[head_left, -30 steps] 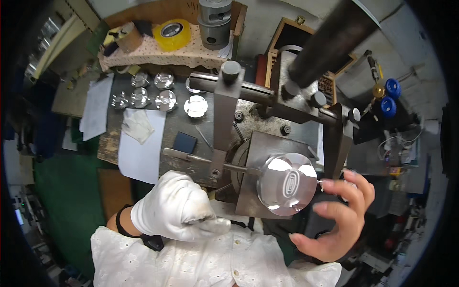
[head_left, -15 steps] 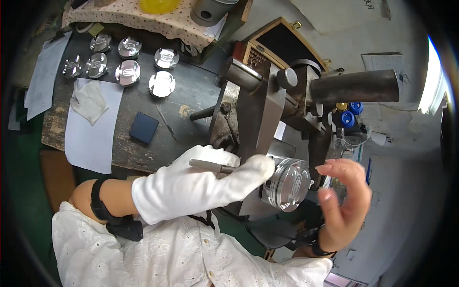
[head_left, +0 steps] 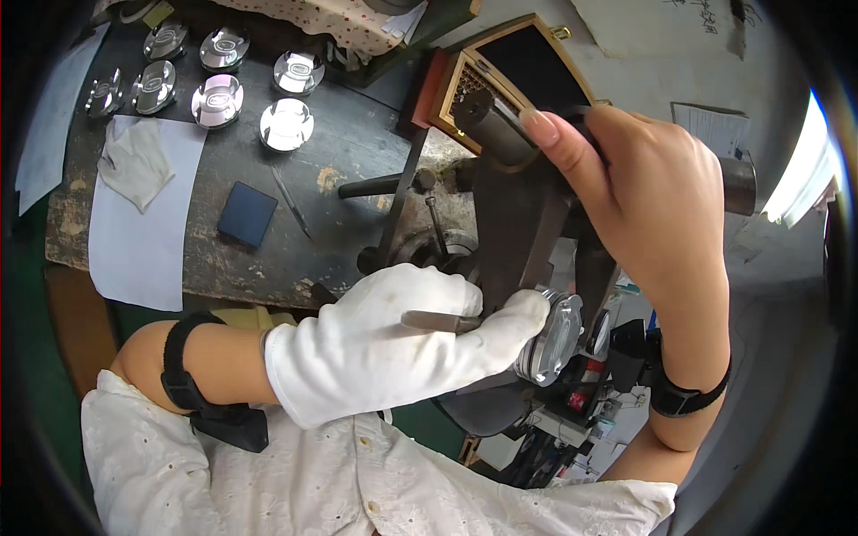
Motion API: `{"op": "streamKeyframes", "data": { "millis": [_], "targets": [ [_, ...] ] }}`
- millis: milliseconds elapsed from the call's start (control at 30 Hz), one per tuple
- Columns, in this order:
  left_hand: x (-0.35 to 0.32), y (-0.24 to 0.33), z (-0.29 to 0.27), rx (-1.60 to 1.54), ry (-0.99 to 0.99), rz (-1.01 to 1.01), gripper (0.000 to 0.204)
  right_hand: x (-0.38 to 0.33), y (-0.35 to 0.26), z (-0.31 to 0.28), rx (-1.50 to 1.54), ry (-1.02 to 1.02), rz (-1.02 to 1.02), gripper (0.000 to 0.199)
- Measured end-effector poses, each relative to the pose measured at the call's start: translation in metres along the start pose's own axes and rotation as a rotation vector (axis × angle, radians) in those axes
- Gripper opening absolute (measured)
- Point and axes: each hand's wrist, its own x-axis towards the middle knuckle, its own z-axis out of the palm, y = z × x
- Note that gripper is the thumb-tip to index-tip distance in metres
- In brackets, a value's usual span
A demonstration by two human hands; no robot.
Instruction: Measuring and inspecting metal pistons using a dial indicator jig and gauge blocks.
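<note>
My left hand, in a white glove, is closed round a shiny metal piston, its thumb against the ringed side. A slim grey metal rod sticks out between thumb and fingers of the same hand; its far end is hidden. Above the piston stands a heavy dark metal stand. My bare right hand is up at the top of this stand, its thumb and fingers curled round a dark round knob that the hand largely covers.
Several polished pistons stand on the dark worn bench, left. Nearby lie a white cloth, a paper sheet, a dark blue block and a thin pointed tool. An open wooden case is behind the stand.
My right hand has risen from beside the piston to the top of the stand and closed there. The left hand with the piston sits slightly further right in view, as the view has shifted.
</note>
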Motion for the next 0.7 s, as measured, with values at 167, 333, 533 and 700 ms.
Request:
{"op": "streamKeyframes", "data": {
  "millis": [167, 333, 533, 700],
  "targets": [
    [0.001, -0.001, 0.000, 0.047, 0.025, 0.030, 0.034, -0.001, 0.004, 0.006, 0.156, -0.026, 0.033, 0.051],
    [0.005, -0.010, 0.004, 0.013, 0.041, 0.022, 0.033, 0.002, 0.013, 0.022, 0.158, 0.154, -0.130, 0.045],
    [0.005, -0.018, 0.002, 0.263, 0.016, 0.119, 0.032, 0.007, 0.019, 0.028, 0.131, 0.254, -0.248, 0.040],
    [0.005, -0.016, 0.002, 0.238, 0.012, 0.119, 0.033, 0.009, 0.023, 0.033, 0.141, 0.301, -0.307, 0.037]
  ]
}}
